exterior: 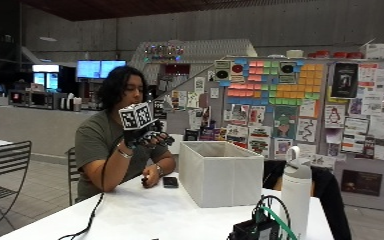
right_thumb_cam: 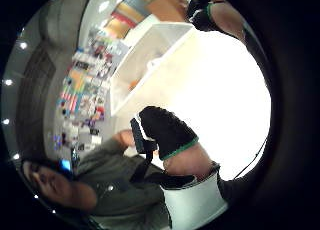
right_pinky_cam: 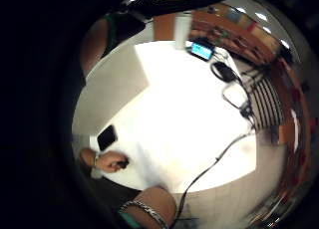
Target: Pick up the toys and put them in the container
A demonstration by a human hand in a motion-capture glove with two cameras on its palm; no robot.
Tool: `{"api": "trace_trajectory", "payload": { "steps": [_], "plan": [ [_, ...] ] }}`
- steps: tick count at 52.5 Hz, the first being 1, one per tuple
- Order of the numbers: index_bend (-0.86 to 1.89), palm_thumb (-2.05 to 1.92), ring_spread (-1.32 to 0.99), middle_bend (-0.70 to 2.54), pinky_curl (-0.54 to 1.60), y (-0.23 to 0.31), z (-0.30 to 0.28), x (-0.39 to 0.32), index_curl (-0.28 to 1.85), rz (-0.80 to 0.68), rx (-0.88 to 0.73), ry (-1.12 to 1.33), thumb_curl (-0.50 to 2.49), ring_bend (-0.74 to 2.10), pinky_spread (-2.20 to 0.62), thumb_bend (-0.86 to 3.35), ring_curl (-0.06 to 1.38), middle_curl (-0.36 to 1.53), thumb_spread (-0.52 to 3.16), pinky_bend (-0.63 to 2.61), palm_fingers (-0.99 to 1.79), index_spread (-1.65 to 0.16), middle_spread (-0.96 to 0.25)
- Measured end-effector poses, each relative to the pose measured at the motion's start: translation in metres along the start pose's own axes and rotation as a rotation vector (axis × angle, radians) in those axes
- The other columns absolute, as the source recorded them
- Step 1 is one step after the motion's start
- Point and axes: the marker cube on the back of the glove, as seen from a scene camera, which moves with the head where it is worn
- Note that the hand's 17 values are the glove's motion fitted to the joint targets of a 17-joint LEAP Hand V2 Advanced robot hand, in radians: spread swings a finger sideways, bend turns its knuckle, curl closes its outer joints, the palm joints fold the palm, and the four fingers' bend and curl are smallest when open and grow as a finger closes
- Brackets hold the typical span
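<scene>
Container sits on the table below and to the bin side of your gloved right hand, which is raised at chest height, well above the rim. Fingers look curled; can't tell if they pinch anything. Something orange shows inside the bin.

The room is dim, with a dark ceiling, and light comes from small round lamps above and from glowing screens at the back. The white table catches most of the light; in both palm views it is burned out to plain white glare, so no detail remains on its surface. Shadows on the table are soft and weak. The palm views bend strongly toward their edges, and everything far away there looks smeared and unsharp.
</scene>
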Motion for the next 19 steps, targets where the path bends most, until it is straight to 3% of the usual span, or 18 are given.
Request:
{"api": "trace_trajectory", "payload": {
  "steps": [6,19],
  "plan": [
    [0.41,-0.06,-0.21,0.31,0.33,-0.015,0.015,0.031,0.5,0.141,-0.091,-0.018,0.22,0.32,0.0,-0.05,0.17,0.4,1.22,0.57,0.03,-0.41,-0.11],
    [0.27,-0.07,-0.18,0.22,0.33,-0.024,0.029,0.05,0.45,0.209,-0.115,-0.004,0.22,0.23,0.0,-0.05,0.18,0.38,1.2,0.56,-0.04,-0.4,-0.09]
  ]
}}
